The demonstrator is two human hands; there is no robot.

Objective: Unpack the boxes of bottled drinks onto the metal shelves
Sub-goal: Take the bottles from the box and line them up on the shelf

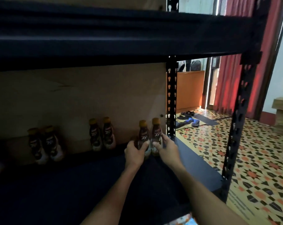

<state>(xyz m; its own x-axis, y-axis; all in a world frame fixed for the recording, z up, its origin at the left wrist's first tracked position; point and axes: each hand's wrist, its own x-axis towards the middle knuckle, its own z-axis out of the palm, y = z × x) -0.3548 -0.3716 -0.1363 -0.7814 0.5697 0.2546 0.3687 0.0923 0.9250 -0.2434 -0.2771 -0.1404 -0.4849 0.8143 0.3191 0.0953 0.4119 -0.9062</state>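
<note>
The left hand [135, 151] and right hand [167, 147] each grip a bottle [143, 137], seemingly settling the pair upright at the dim shelf's [194, 159] back.

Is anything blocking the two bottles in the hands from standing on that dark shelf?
Nothing visible does. The left hand grips the left bottle and the right hand the right bottle, both upright at the right end of the shelf. The nearest standing pair is apart, to their left.

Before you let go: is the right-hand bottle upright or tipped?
Upright: the bottle gripped by the right hand stands vertical, cap on top.
</note>
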